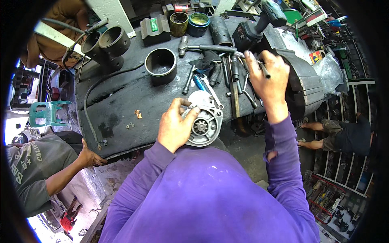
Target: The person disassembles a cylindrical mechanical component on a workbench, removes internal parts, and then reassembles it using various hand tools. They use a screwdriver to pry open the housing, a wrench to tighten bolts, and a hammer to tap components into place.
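My left hand [176,124] is wrapped round the side of a starter motor [210,137] at the table's near edge. Its round metal end, with a small toothed pinion gear [201,126] in the middle, faces up. Over the tools at the right, my right hand [270,79] is closed on a slim dark metal rod [265,71], whose full shape the fingers hide. A hammer [183,46] lies just left of that hand, its handle pointing toward it. Beside the motor rest a combination wrench [212,91] and a blue-handled tool [199,82].
Sockets, bars and a T-shaped tool [249,99] lie near my right hand. Metal cylinders [161,67], grease tins [198,24] and a cordless drill [259,26] stand farther back. A cable [87,101] curves along the left. Another person's hand [91,156] touches the table's left corner.
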Demonstrator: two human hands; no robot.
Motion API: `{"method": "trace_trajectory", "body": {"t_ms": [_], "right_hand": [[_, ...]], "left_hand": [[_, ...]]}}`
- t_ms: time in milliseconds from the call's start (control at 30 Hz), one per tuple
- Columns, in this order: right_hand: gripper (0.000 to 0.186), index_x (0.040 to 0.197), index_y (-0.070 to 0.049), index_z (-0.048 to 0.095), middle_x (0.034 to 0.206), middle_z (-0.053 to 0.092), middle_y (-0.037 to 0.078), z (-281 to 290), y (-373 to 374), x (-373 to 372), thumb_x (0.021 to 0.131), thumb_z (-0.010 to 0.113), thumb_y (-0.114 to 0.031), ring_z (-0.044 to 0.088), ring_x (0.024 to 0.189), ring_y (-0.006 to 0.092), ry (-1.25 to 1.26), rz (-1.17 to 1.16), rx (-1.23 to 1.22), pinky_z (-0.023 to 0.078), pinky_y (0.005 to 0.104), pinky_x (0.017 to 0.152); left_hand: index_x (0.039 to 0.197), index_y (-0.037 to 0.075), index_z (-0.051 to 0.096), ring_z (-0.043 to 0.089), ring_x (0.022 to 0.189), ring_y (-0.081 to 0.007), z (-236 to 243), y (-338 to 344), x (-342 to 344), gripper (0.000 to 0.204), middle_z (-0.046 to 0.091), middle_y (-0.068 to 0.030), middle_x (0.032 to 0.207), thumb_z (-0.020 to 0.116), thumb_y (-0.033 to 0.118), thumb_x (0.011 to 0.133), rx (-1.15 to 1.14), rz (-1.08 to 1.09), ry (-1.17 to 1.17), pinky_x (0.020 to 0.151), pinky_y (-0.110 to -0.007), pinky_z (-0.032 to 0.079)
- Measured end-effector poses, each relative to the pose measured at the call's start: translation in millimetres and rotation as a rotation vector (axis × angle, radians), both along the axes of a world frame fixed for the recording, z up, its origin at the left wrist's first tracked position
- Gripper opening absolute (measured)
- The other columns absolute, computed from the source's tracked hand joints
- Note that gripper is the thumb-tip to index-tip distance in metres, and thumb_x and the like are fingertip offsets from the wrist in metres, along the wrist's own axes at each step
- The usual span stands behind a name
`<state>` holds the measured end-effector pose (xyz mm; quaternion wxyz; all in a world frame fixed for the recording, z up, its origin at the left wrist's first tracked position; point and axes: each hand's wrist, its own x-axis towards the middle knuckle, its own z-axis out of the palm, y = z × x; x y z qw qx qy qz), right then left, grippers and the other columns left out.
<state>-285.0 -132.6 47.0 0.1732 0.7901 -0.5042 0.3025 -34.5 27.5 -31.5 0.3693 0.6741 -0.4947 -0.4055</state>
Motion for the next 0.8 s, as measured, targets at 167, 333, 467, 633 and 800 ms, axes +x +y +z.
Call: {"method": "trace_trajectory", "body": {"t_ms": [167,333,467,633,800], "right_hand": [[0.047,0.099,0.004,0.076,0.082,0.076,0.017,-107,-39,-70,0.1,0.08,-0.043,0.074,0.081,0.0276,-0.557,-0.31,0.955,0.056,0.0426,0.076],[0.057,0.136,0.003,0.066,0.124,0.073,0.025,-158,-39,-102,0.097,0.082,-0.035,0.071,0.116,0.0404,-0.528,-0.231,0.554,0.055,0.0493,0.104],[0.048,0.139,0.001,0.066,0.129,0.069,0.024,-145,-14,-117,0.1,0.078,-0.025,0.068,0.122,0.0393,-0.643,-0.063,0.479,0.054,0.0469,0.107],[0.022,0.116,0.002,0.074,0.105,0.076,0.018,-129,31,-100,0.101,0.075,-0.014,0.075,0.099,0.034,-0.649,0.206,0.701,0.059,0.0415,0.089],[0.018,0.114,-0.001,0.074,0.103,0.073,0.02,-131,66,-45,0.098,0.073,-0.01,0.073,0.101,0.0412,-0.417,0.581,0.926,0.058,0.0468,0.089]], "left_hand": [[0.11,0.0,0.069,0.059,0.072,-0.0054,-1,2,-1,0.022,0.065,0.0004,0.076,0.082,0.015,0.1,-0.069,0.049,0.221,0.063,-0.026,0.047],[0.109,0.001,0.071,0.064,0.083,-0.0057,-12,6,30,0.014,0.071,0.0004,0.091,0.079,0.009,0.1,-0.071,0.212,0.32,0.075,-0.025,0.053],[0.107,0.003,0.075,0.064,0.084,-0.0077,-49,26,78,0.014,0.073,0.0005,0.096,0.078,0.016,0.102,-0.101,0.413,0.485,0.079,-0.025,0.051],[0.109,0.003,0.077,0.069,0.08,-0.0093,-118,58,130,0.016,0.078,-0.0013,0.097,0.075,0.018,0.104,-0.124,0.508,0.613,0.074,-0.025,0.054],[0.124,0.001,0.076,0.078,0.095,-0.0214,-177,68,149,0.038,0.081,-0.0105,0.112,0.062,0.034,0.113,-0.179,0.618,0.722,0.087,-0.035,0.063]]}}
